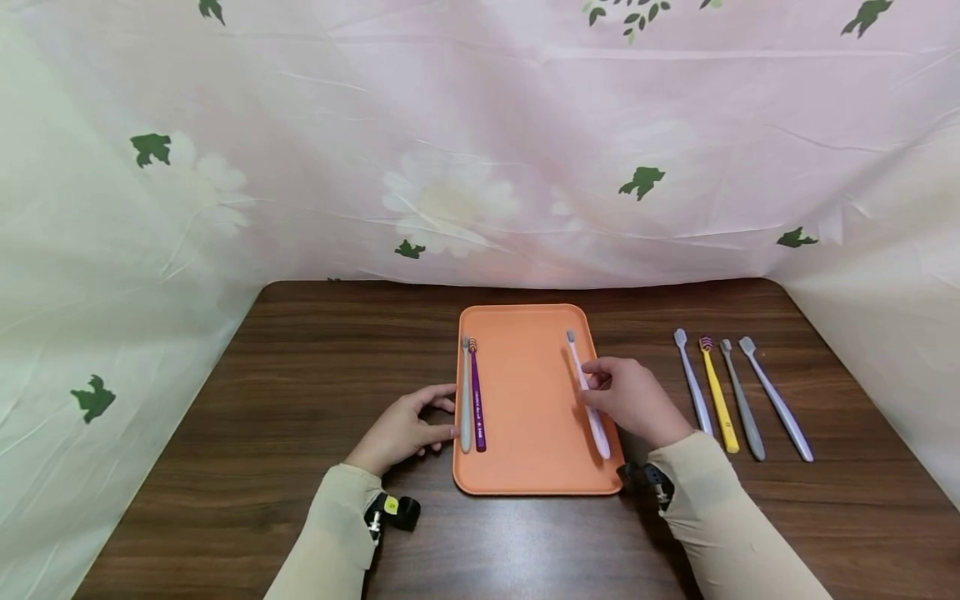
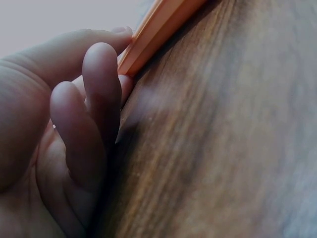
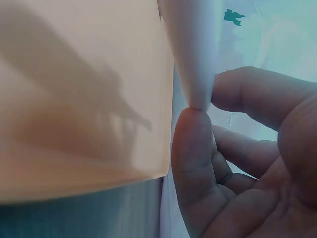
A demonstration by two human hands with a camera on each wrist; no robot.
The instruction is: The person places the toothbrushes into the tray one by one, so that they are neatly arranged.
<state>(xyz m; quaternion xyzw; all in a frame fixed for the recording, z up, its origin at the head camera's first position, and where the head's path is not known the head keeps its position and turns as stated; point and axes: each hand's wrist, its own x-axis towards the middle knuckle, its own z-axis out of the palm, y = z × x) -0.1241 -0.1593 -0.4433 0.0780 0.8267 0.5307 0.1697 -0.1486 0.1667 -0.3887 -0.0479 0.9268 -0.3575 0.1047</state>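
Observation:
An orange tray lies on the table, a grey toothbrush and a purple toothbrush side by side along its left rim. My left hand rests at that rim, thumb and a fingertip touching it; in the left wrist view the relaxed fingers sit beside the tray edge. Between thumb and fingers, my right hand pinches a pale pink toothbrush over the tray's right side. Its handle fills the upper right wrist view, and shadows fall on the tray.
Right of the tray, several toothbrushes lie on the dark wood table: a lilac one, a yellow one, a dark grey one and a blue-lilac one. Patterned cloth hangs around the table's back and sides.

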